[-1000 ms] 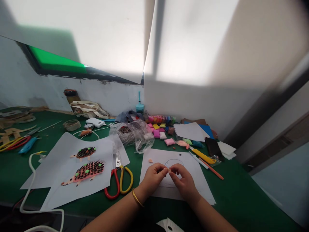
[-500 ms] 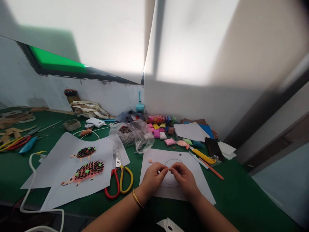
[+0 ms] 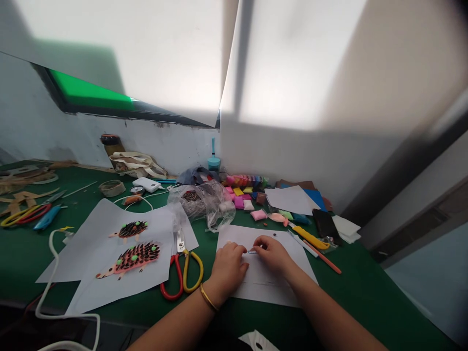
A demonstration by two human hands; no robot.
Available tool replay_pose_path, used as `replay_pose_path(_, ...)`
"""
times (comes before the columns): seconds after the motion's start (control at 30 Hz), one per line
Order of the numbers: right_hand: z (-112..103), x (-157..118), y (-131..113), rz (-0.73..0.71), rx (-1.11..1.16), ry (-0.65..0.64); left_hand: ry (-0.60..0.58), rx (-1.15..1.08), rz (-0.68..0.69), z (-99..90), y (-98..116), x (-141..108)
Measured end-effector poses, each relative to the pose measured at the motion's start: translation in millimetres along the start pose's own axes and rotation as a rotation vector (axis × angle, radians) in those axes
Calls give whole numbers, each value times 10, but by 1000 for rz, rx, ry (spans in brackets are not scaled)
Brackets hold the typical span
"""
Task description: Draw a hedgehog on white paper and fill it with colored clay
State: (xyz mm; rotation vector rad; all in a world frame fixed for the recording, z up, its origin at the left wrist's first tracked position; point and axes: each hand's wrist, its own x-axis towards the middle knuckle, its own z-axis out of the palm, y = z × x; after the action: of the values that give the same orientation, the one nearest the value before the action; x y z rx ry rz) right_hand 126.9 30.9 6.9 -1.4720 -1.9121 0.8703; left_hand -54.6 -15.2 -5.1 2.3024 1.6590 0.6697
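Note:
A sheet of white paper (image 3: 263,290) with a thin blue drawn line lies before me on the green table. My left hand (image 3: 230,267) rests palm down on the paper's left part, its thumb apart from its fingers. My right hand (image 3: 273,254) is on the upper middle of the sheet, thumb and fingertips pinched together at the blue line. Whatever small thing they hold is hidden by the fingers. A small peach-coloured lump is mostly covered behind my left hand.
Red-and-yellow-handled scissors (image 3: 182,273) lie left of the paper. Beyond them are sheets with two hedgehog pictures (image 3: 137,257). A crumpled plastic bag (image 3: 204,200) and several small coloured packets (image 3: 239,202) lie behind. A yellow cutter (image 3: 309,236) and an orange stick (image 3: 325,259) lie right.
My hands were together, pinching a small pale piece between them. They have parted; the left now lies flat on the paper, and the right has lowered its fingertips to the drawn line.

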Motion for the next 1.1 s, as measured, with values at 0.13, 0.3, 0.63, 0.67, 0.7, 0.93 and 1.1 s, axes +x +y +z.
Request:
replay_pose_path(0.13,64,-18,26,30,18,12,-7,5,-11,14,-1,-7)
replay_pose_path(0.3,112,-68,40,45,0,37,-20,15,-21,13,6,-2)
replay_pose_path(0.63,155,-81,6,80,-60,91,-66,65,-24,-20,38,13)
replay_pose_path(0.67,154,-83,2,82,-63,91,-72,71,-21,-28,44,12)
replay_pose_path(0.7,153,-85,-2,84,-67,92,-79,78,-18,-36,51,11)
replay_pose_path(0.93,147,-97,-25,71,-93,87,-57,143,34,-34,92,-22)
replay_pose_path(1.1,137,-106,-36,52,-109,81,-23,186,65,28,84,-38)
